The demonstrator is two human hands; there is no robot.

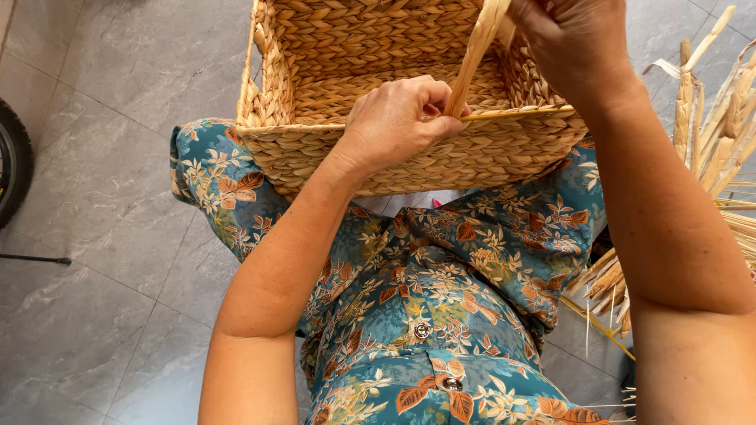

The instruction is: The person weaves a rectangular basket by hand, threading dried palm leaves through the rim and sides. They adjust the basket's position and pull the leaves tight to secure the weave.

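A rectangular woven straw basket (315, 47) rests on my lap against teal flowered clothing. My left hand (398, 118) grips the near rim of the basket and pinches the lower end of a flat tan straw strand (478, 47). My right hand (571, 39), higher up at the basket's right side, holds the upper part of the same strand, pulled taut between the hands. The strand's top end runs out of the frame.
A bundle of loose dried straw strips (709, 149) lies on the grey tiled floor (94, 157) at my right. A black tyre (12, 165) shows at the left edge, with a thin dark rod (35, 259) on the floor below it.
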